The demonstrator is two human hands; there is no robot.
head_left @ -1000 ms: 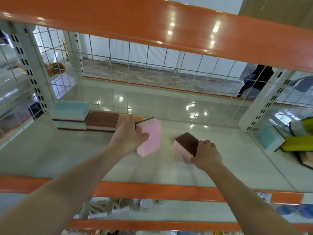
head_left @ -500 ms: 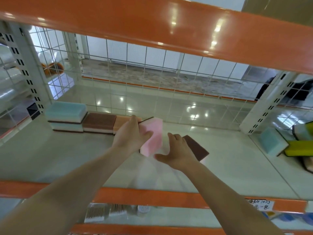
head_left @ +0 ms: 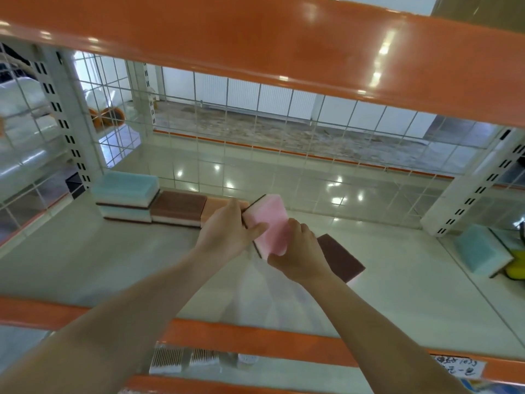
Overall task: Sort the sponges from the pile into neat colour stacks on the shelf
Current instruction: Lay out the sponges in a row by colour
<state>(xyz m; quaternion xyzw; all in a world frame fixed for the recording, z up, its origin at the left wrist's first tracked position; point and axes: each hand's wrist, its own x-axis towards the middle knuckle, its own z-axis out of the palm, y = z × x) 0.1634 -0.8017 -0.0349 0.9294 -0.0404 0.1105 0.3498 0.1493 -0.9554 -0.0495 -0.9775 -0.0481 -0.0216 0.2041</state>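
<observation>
Right now your left hand [head_left: 227, 234] and your right hand [head_left: 297, 255] both hold the same pink sponge [head_left: 268, 223], lifted just above the shelf [head_left: 85, 265]. Your left hand grips its left edge, thumb pressed across the pink face and fingers curled behind, out of sight. Your right hand closes on the lower right corner, fingers bent over the side and thumb under the bottom edge. The sponge stands tilted, pink face toward you, with a dark scouring layer showing along its left edge.

Just behind your right hand a brown-topped sponge [head_left: 341, 257] lies flat on the shelf, partly hidden by your knuckles. Behind and to the left of your left hand, a row sits against the wire back grille [head_left: 284, 132]: an orange sponge [head_left: 217, 207] half covered by your fingers, beside it a brown sponge [head_left: 179, 207], and then a stack of two light blue sponges [head_left: 126, 196], each touching its neighbour. Well off to the right of your right hand another light blue sponge [head_left: 480, 251] leans tilted, touching a yellow sponge [head_left: 517, 268] at the frame's edge.
</observation>
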